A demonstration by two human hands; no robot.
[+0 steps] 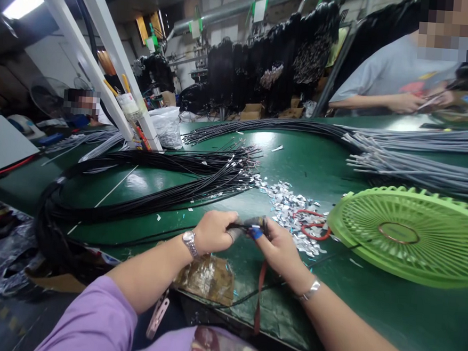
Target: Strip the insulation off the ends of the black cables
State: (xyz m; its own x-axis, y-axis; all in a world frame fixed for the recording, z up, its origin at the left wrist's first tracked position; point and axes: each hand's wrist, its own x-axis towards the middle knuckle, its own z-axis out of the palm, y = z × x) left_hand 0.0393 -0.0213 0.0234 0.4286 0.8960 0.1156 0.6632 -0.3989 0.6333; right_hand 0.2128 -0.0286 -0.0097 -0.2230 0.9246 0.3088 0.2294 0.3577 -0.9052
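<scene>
My left hand (213, 231) is closed around the end of a black cable (241, 227) just above the green table (388, 309). My right hand (277, 246) pinches the same cable end close to it, at a small blue piece (256, 232) by my fingertips. The two hands nearly touch. A big bundle of black cables (145, 182) lies to the left and behind, its stripped ends pointing right. A heap of small silver foil scraps (291, 211) lies just beyond my right hand, with red-handled scissors (312, 226) on it.
A light green fan grille (410, 236) lies flat at the right. Grey cable bundles (419, 167) cross the far right. A person in a grey shirt (385, 74) works at the far side; another sits far left. White frame posts (106, 59) rise at the left.
</scene>
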